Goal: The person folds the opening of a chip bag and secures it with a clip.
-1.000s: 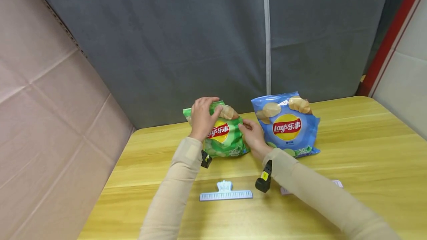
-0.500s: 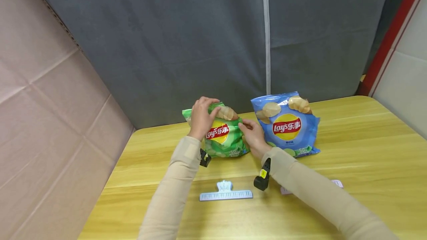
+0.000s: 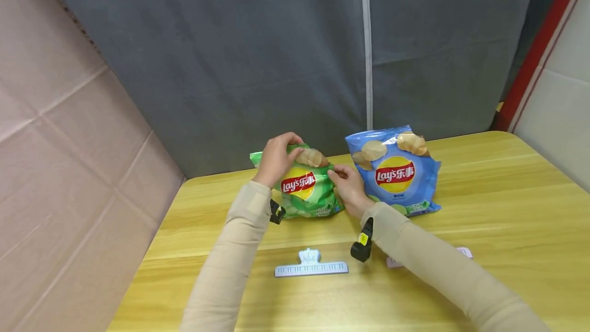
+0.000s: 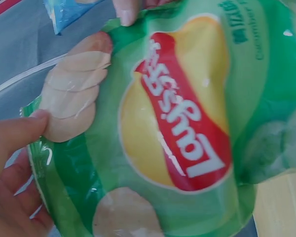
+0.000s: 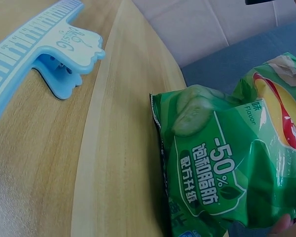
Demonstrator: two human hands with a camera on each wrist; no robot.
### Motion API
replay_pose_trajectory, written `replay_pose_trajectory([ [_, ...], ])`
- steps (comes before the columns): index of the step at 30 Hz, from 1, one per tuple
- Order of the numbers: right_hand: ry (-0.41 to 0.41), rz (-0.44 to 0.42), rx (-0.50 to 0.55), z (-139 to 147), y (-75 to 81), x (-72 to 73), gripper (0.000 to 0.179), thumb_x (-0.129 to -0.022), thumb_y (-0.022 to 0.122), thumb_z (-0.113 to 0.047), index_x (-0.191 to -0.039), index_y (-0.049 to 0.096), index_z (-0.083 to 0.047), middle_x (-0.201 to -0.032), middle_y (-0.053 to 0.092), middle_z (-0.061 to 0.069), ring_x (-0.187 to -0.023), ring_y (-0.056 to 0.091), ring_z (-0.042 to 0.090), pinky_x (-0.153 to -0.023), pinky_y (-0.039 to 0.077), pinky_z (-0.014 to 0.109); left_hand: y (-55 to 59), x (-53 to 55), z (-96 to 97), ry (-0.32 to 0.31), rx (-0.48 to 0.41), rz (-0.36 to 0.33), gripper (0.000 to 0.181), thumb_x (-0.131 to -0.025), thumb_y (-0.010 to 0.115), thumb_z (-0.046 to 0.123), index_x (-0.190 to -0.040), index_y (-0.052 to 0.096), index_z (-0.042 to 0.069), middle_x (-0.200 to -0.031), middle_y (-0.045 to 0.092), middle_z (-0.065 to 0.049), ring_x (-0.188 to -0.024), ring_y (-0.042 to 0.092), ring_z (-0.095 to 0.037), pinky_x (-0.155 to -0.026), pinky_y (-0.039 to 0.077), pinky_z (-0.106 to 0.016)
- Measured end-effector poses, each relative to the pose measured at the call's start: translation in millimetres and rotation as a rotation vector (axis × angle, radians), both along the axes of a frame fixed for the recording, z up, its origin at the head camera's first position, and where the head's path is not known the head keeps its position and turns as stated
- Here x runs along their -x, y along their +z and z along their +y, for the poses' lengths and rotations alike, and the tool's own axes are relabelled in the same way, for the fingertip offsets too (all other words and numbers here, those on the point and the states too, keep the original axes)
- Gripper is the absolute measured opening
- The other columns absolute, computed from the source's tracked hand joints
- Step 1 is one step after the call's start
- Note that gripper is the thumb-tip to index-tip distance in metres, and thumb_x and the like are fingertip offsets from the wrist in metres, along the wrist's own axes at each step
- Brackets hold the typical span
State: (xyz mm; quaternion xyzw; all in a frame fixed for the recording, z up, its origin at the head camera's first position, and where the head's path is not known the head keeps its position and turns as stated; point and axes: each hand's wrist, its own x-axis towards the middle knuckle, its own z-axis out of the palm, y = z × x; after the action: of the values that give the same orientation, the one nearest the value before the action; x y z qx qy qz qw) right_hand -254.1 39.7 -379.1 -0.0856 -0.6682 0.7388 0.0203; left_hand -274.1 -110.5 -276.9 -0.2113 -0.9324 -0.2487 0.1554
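A green Lay's chip bag [image 3: 298, 184] stands on the table, tilted back slightly. My left hand [image 3: 276, 160] pinches its top edge near the upper left corner. In the left wrist view, the left thumb [image 4: 27, 129] lies on the front of the bag with the fingers behind it. My right hand [image 3: 349, 187] pinches the bag's upper right edge between thumb and fingers. In the right wrist view, the lower part of the green bag [image 5: 212, 163] faces the camera close to the tabletop, and only a right fingertip [image 5: 283, 224] shows at the bottom.
A blue Lay's chip bag [image 3: 395, 175] stands right beside my right hand. Nearer on the wooden table [image 3: 207, 270] lies a light blue bag clip [image 3: 311, 265] with a piano-key pattern. A pink clip [image 3: 464, 252] is partly hidden under my right forearm. A grey curtain [image 3: 253, 65] closes the back.
My left hand has slid slightly left along the green bag's top, uncovering more of the logo. The bag's top edge has dropped a little. My right hand keeps its hold almost unmoved.
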Motion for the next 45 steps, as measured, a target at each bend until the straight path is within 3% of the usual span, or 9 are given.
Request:
replay_pose_trajectory([
  [13,0.001,-0.010,0.025,-0.5,-1.4,-0.1,0.031,-0.089,0.052,-0.010,-0.116,0.050,0.004,-0.109,0.050,0.016,-0.097,0.046,0.023,-0.084,0.039,0.033,9.9,1.2,-2.3,-0.046,0.045,-0.127,0.016,-0.084,0.061,0.015,-0.098,0.066,0.011,-0.100,0.064,-0.002,-0.092,0.057,-0.016,-0.079,0.045,-0.031],
  [22,0.015,-0.002,0.088,-0.1,-2.5,-1.2,0.029,-0.088,0.052,-0.009,-0.114,0.050,0.004,-0.105,0.050,0.014,-0.090,0.047,0.019,-0.083,0.040,0.034,8.2,3.4,-4.2,-0.063,0.036,-0.092,0.010,-0.084,0.061,0.009,-0.092,0.067,0.010,-0.093,0.065,-0.001,-0.088,0.058,-0.016,-0.078,0.045,-0.031],
  [36,0.038,-0.023,0.159,0.7,-1.6,-0.8,0.029,-0.088,0.051,-0.004,-0.117,0.051,0.001,-0.100,0.049,0.007,-0.084,0.046,0.015,-0.076,0.039,0.030,6.2,4.9,-6.3,-0.053,0.057,-0.116,0.009,-0.083,0.059,0.008,-0.089,0.065,0.013,-0.094,0.063,0.000,-0.088,0.056,-0.017,-0.074,0.044,-0.034],
  [45,-0.003,-0.034,0.185,-0.9,-2.0,-0.9,0.025,-0.086,0.051,0.000,-0.111,0.055,0.003,-0.100,0.052,0.007,-0.083,0.046,0.014,-0.073,0.039,0.027,3.1,5.0,-7.1,-0.060,0.055,-0.115,0.007,-0.085,0.058,0.010,-0.087,0.065,0.013,-0.095,0.063,0.000,-0.092,0.056,-0.022,-0.077,0.043,-0.035],
])
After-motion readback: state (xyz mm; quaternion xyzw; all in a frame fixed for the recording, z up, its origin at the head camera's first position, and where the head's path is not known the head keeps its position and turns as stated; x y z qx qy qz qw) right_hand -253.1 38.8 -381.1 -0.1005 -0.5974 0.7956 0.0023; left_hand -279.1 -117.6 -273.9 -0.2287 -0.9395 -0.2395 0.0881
